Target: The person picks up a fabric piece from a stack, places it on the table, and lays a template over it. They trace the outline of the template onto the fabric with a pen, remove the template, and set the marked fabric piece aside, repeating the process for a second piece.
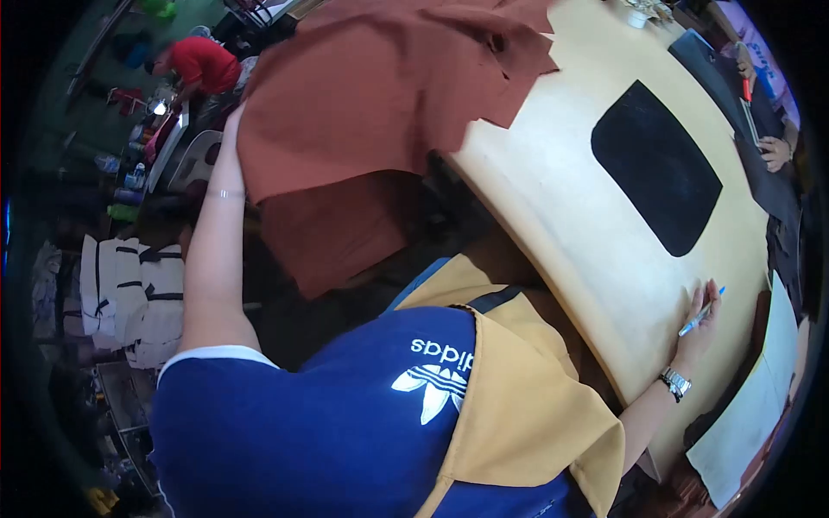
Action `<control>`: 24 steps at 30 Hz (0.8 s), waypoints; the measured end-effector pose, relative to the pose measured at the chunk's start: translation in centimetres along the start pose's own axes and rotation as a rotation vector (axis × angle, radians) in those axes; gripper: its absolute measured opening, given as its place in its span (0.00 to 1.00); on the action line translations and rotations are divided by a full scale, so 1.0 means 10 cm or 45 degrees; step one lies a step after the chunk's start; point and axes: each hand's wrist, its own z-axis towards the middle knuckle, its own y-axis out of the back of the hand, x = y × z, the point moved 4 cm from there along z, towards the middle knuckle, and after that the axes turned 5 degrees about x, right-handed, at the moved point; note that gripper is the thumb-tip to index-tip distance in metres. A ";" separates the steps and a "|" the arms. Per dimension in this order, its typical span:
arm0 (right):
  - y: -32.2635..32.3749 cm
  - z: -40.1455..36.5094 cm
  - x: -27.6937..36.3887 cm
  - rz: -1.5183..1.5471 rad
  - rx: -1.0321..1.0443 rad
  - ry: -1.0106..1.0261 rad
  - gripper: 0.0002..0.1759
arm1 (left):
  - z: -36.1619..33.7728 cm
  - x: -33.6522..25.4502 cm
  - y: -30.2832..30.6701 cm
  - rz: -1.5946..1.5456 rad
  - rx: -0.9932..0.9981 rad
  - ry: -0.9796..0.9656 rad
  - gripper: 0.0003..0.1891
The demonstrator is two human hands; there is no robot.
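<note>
A large reddish-brown leather sheet [345, 112] spreads over the far left of the table and hangs past its near edge. My left hand [233, 119] is at the sheet's left edge, closed on it, with its fingers mostly hidden. On the right, my right hand [702, 309] rests by the pale tabletop and holds a blue-and-white pen [701, 319] between its fingers. A black template with rounded corners [658, 168] lies flat on the table, farther off than my right hand and apart from it.
Across the table, another person's hands [773, 154] hold a red-handled tool [746, 102] over dark material. A pale sheet [749, 406] lies at the right edge. Someone in a red shirt [204, 65] bends over a lit workstation. Stacked white pieces [129, 289] sit at left.
</note>
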 end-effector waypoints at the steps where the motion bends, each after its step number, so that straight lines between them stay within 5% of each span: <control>1: 0.00 -0.01 0.02 0.007 0.002 -0.001 0.22 | -0.16 0.17 0.44 0.003 -0.093 0.048 0.19; 8: 0.00 0.02 -0.09 -0.022 0.022 0.076 0.22 | -0.95 1.78 2.70 0.096 -0.764 0.300 0.19; 10: 0.00 0.01 -0.06 -0.041 0.028 0.093 0.22 | -1.06 1.99 2.94 0.162 -0.995 0.344 0.22; 13: 0.01 0.03 -0.09 -0.030 0.009 0.089 0.22 | -1.30 1.74 2.02 1.883 -1.549 0.571 0.27; 15: 0.03 0.00 0.05 -0.113 0.010 0.077 0.22 | -1.26 1.64 1.18 2.351 -0.985 0.425 0.30; 17: 0.04 0.00 0.07 -0.155 0.005 0.080 0.23 | -0.95 1.94 1.03 2.279 -0.393 0.042 0.34; 19: 0.06 0.03 -0.03 -0.159 -0.006 0.103 0.23 | -0.76 2.15 0.60 2.019 -0.156 -0.021 0.39; 24: 0.04 0.00 0.08 -0.228 -0.014 0.089 0.23 | 0.03 2.67 0.64 1.780 -0.450 0.259 0.42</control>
